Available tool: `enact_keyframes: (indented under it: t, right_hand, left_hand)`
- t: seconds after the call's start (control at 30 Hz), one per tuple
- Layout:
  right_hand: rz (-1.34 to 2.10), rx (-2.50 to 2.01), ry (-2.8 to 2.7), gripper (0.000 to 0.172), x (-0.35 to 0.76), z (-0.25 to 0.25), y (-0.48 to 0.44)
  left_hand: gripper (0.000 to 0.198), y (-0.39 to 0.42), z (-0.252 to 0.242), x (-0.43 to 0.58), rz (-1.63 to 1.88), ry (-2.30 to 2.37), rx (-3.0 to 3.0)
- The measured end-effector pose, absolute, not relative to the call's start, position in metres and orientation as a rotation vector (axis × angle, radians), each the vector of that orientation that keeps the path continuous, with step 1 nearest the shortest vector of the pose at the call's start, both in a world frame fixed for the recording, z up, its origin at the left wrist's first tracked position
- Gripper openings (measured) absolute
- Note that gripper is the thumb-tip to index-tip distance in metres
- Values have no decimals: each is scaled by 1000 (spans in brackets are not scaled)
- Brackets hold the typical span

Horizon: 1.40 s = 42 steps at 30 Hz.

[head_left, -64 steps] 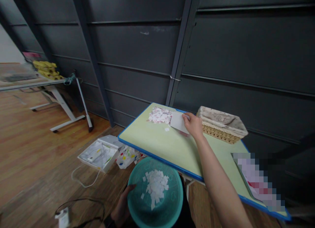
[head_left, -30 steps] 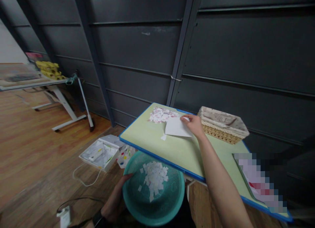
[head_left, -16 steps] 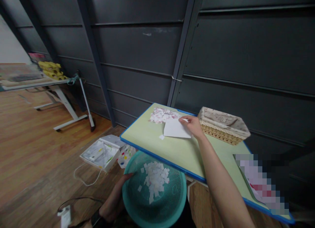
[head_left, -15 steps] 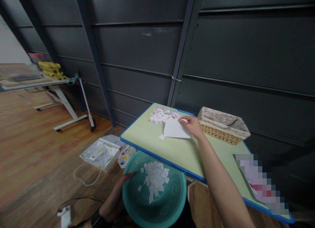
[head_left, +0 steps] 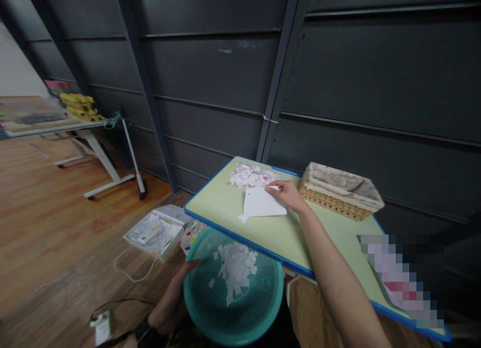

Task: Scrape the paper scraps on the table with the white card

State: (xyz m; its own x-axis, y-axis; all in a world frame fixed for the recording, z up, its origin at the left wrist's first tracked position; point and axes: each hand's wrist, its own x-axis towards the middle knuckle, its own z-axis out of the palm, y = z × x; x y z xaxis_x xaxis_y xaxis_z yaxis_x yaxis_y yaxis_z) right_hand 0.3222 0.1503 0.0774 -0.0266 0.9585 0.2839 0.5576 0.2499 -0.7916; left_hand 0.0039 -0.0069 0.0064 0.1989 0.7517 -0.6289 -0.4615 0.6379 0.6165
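Note:
My right hand (head_left: 283, 193) pinches the upper right part of a white card (head_left: 263, 202) low over the pale green tabletop (head_left: 210, 200). A small scrap of paper (head_left: 243, 218) lies at the card's lower left corner. Just behind the card is a pile of paper scraps (head_left: 250, 175), white with pinkish marks. My left hand (head_left: 180, 283) grips the left rim of a teal plastic basket (head_left: 259, 318), thumb over the edge and the other fingers hidden underneath. Several white paper pieces (head_left: 237, 268) lie inside that basket, below the table's near edge.
A woven basket with a cloth lining (head_left: 340, 190) stands on the table's right side. A partly pixelated flat item (head_left: 398, 283) lies nearer. On the floor at left are an open white box (head_left: 154, 232) and a power adapter (head_left: 101, 328). A dark panelled wall (head_left: 210, 77) rises behind.
My right hand has drawn the card slightly left and toward me, moving the small scrap with it. My left hand still holds the teal basket, which has shifted slightly left.

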Motion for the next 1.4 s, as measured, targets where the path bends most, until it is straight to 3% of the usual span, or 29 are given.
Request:
enact_keyframes:
  t: [0.37,0.63,0.93,1.27,1.4]
  right_hand:
    - [1102,-1278,-1654,42,291,71,142]
    - [575,-1438,-1248,35,333,77,154]
    - [335,-1581,-1420,37,343,73,158]
    - [863,-1292,-1844,36,290,70,142]
    - [1031,-1249,-1745,43,284,65,143]
  left_hand:
    - [19,-8,5,1,873,1006,310]
    - [21,-8,12,3,863,1049,347]
    - [23,-7,4,2,869,1036,342]
    - [27,-8,11,2,853,1029,327]
    - [24,-8,8,1,840,1029,316]
